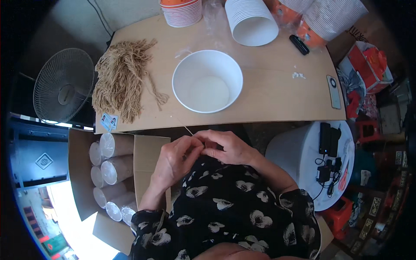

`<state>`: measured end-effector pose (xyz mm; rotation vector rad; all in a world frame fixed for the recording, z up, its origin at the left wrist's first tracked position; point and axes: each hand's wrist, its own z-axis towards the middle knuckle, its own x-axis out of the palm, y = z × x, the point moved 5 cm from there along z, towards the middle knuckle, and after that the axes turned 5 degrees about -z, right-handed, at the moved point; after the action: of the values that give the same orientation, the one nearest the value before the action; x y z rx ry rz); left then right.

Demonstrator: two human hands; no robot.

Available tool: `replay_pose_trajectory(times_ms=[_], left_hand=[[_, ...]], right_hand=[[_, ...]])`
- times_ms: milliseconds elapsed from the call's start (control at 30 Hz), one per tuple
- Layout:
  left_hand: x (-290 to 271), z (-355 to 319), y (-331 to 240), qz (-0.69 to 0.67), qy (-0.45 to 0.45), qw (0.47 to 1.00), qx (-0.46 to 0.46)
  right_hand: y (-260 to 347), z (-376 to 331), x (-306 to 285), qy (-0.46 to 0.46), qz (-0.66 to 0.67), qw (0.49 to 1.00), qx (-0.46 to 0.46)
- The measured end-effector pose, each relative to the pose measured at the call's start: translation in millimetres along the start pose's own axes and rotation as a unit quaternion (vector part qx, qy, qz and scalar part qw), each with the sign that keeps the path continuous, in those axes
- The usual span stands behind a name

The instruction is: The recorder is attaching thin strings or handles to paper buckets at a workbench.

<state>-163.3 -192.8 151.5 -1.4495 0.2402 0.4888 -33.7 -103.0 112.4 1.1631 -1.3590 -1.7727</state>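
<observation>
My left hand (173, 159) and my right hand (229, 148) meet in front of the table's near edge, above my lap. Fingers of both are pinched together at the fingertips. A thin tan cord (188, 130) sticks up from between them; the rest of it is hidden by the fingers. Just beyond stands a large white paper tub (207, 82), open at the top, with a pale bottom and nothing plainly visible inside. A loose heap of tan cords (123, 80) lies on the table to its left, some strands trailing toward the tub.
Stacked white tubs (253, 21) and orange-patterned tubs (333, 19) line the far side of the brown table (268, 97). A phone (333, 92) lies at its right. An open carton (151, 158) holds wrapped cup stacks; a fan (65, 86) stands left, a lidded drum (303, 190) right.
</observation>
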Motion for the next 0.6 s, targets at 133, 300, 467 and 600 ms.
replay_pose_trajectory(times_ms=[133, 300, 467, 600], left_hand=[[5, 14, -13, 0.041, 0.039, 0.998, 0.016], [-45, 48, 10, 0.057, -0.186, 0.981, -0.017], [-59, 123, 34, 0.038, -0.137, 0.989, 0.042], [-69, 155, 67, -0.174, -0.045, 0.983, -0.044]], right_hand=[[-16, -16, -8, -0.026, 0.057, 0.998, 0.032], [25, -47, -55, 0.082, 0.11, 0.979, -0.154], [76, -98, -126, 0.27, 0.306, 0.824, -0.393], [73, -92, -145, 0.176, 0.394, 0.809, -0.399]])
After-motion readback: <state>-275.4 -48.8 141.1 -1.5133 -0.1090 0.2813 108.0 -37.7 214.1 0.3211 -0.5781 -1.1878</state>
